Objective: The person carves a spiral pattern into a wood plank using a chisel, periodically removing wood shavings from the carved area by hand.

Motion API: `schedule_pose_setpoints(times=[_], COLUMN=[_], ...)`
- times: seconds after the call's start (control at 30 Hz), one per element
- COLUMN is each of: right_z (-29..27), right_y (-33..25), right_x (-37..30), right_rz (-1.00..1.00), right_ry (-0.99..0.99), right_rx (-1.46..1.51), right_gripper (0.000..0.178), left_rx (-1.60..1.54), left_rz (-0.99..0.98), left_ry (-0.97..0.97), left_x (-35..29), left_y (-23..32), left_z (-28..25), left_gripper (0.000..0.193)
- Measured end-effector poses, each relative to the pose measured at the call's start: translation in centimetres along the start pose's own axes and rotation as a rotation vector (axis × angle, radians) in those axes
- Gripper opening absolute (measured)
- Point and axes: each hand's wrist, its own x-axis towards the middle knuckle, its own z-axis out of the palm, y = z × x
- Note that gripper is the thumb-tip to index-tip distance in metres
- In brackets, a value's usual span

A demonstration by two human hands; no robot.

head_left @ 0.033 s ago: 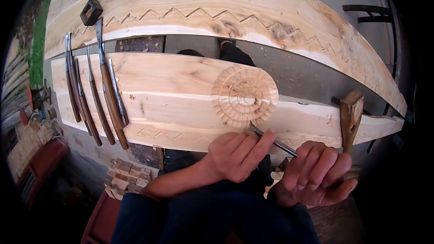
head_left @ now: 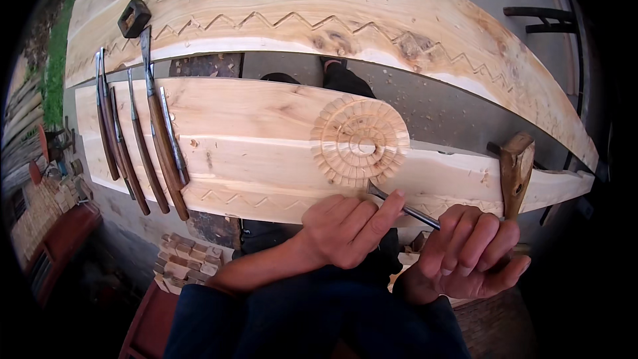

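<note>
A carved spiral rosette [head_left: 359, 141] stands out on the nearer pale wooden plank [head_left: 252, 119]. At its lower edge rests the blade tip of a carving chisel [head_left: 415, 214], its steel shank slanting down to the right. My right hand [head_left: 468, 252] is closed round the handle end, which its fingers hide. My left hand [head_left: 345, 229] lies over the plank's near edge, fingers curled, with its extended fingertip against the shank close to the blade. Right of my hands, a wooden mallet [head_left: 516, 169] lies on the plank.
Several wood-handled chisels [head_left: 141, 146] lie across the plank's left end. Beyond is a second long plank [head_left: 279, 6] with zigzag carving and a dark hollow metal block [head_left: 135, 18]. Stacked wooden blocks [head_left: 186, 259] stand lower left; a dark metal bracket [head_left: 541, 16] is at upper right.
My right hand and the chisel have shifted very slightly to the right. My left hand has barely moved; the planks and other tools stay put.
</note>
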Motion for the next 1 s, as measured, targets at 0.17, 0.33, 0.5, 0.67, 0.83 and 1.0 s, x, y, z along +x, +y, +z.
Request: schedule_pose_setpoints(times=[0.17, 0.33, 0.5, 0.67, 0.83, 1.0], right_z=[-1.4, -0.7, 0.5, 1.0, 0.2, 0.3], right_y=[-1.1, -0.9, 1.1, 1.7, 2.2, 2.4], right_x=[1.2, 1.9, 1.9, 2.0, 1.6, 1.8], right_rz=[0.004, 0.046, 0.060, 0.131, 0.090, 0.119], right_ry=[0.004, -0.083, 0.043, 0.102, 0.167, 0.178], right_rx=[-0.053, -0.027, 0.081, 0.177, 0.178, 0.190], right_gripper=[0.054, 0.056, 0.056, 0.052, 0.055, 0.056], left_rx=[0.189, 0.231, 0.024, 0.052, 0.121, 0.114], left_rz=[-0.155, -0.106, -0.108, -0.100, -0.043, -0.053], left_ry=[-0.048, -0.086, -0.014, 0.016, 0.013, 0.054], left_x=[0.1, -0.7, 0.0, 0.3, 0.6, 0.4], left_y=[-1.4, -2.4, -0.7, -0.7, -1.0, -1.2], left_z=[-1.8, -2.6, -2.3, 0.1, 0.4, 1.0], left_gripper=[0.044, 0.049, 0.033, 0.038, 0.052, 0.051])
